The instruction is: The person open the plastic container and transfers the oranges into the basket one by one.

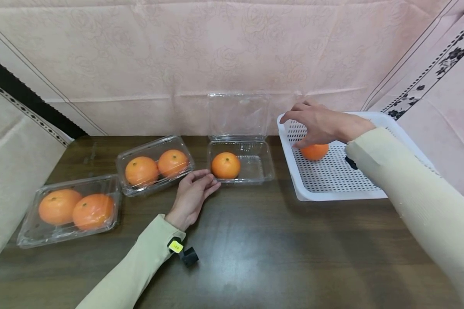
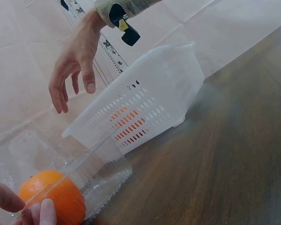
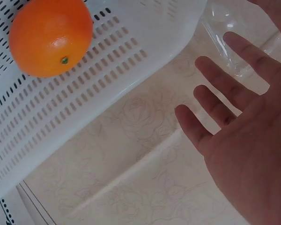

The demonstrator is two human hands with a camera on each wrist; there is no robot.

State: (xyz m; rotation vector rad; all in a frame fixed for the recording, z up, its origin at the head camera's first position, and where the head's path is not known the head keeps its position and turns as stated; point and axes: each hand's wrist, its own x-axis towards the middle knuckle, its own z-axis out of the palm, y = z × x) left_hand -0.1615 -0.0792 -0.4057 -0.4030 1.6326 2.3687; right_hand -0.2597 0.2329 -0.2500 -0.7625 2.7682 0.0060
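Note:
My left hand (image 1: 191, 195) pinches the front left corner of a clear plastic clamshell box (image 1: 257, 167), whose lid (image 1: 237, 116) stands raised at the back. One orange (image 1: 226, 165) sits in the left part of that box, close to the fingertips (image 2: 48, 211). Over the left side of a white perforated basket (image 1: 299, 182) hovers my right hand (image 1: 319, 122), fingers spread and holding nothing. A single orange (image 3: 51, 37) lies in the basket, partly hidden by the hand in the head view; the right wrist view shows it apart from the fingers.
Left of the open box, a closed clear box (image 1: 154, 187) holds two oranges. Another closed box (image 1: 31, 231) with two oranges lies farther left, near the edge of the dark wooden table (image 1: 255, 249). Pink patterned cloth (image 1: 170, 56) hangs behind.

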